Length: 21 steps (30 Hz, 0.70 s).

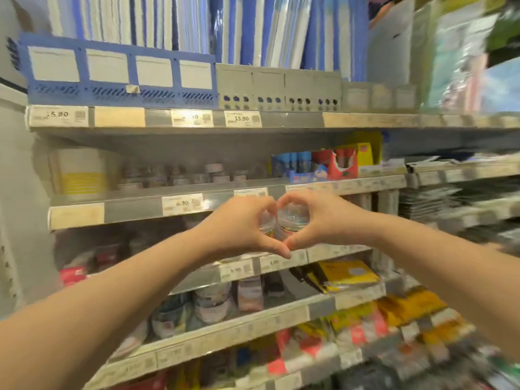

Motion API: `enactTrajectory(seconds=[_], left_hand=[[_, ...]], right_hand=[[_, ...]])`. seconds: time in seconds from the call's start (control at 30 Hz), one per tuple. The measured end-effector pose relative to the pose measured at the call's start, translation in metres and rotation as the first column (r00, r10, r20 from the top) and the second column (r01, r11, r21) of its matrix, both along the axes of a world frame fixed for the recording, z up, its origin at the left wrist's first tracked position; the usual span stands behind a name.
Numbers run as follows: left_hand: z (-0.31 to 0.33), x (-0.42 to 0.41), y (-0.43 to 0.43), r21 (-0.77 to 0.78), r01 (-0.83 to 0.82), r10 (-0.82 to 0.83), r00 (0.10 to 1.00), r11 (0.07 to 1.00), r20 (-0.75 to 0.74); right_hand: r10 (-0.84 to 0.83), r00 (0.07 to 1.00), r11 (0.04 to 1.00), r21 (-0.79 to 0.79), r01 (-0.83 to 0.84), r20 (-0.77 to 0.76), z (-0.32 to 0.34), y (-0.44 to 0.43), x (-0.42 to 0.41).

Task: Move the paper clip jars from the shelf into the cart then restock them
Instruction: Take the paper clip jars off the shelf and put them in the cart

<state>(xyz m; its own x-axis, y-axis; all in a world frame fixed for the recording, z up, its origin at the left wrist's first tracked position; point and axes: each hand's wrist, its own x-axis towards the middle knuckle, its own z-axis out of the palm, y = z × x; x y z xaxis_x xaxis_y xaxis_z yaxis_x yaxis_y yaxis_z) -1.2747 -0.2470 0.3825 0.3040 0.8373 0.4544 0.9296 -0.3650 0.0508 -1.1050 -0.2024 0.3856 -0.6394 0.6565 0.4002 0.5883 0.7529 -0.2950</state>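
Grey shelf (135, 212) level with fingers (253, 204) — small round containers (180, 175) up-left, blue-red packs (318, 164) up-right. Lower shelf (253, 316) beneath fingers — round tubs (211, 302), yellow packets (346, 274).

Head-worn wide-angle view, forward and slightly downward, close before shelves (135, 213).

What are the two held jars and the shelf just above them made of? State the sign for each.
Jars: clear glossy plastic, probably; coloured contents show through the walls, though glass is possible. Shelf: likely grey painted metal, judging by its thin, flat, matte front edge.
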Motion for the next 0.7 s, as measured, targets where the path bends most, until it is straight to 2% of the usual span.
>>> enactTrajectory(seconds=[0.13, 0.3, 0.53, 0.7], left_hand=[[-0.023, 0.069, -0.041, -0.095, 0.145, -0.148, 0.989, 0.985, -0.026], [-0.036, 0.174, -0.097, -0.146, 0.400, -0.404, 0.915, 0.905, 0.005], [-0.057, 0.355, -0.177, -0.192, 0.553, -0.576, 0.813, 0.810, -0.089], [-0.087, 0.494, -0.224, -0.218, 0.670, -0.692, 0.720, 0.710, -0.043]], right_hand=[[-0.103, 0.995, 0.991, -0.086, 0.104, 0.014, -0.025, -0.065, 0.072], [-0.223, 0.974, 0.956, -0.203, 0.210, -0.043, -0.044, -0.155, 0.185], [-0.462, 0.886, 0.873, -0.198, 0.445, -0.047, -0.072, -0.276, 0.355], [-0.631, 0.775, 0.762, -0.161, 0.627, 0.030, -0.098, -0.353, 0.478]])
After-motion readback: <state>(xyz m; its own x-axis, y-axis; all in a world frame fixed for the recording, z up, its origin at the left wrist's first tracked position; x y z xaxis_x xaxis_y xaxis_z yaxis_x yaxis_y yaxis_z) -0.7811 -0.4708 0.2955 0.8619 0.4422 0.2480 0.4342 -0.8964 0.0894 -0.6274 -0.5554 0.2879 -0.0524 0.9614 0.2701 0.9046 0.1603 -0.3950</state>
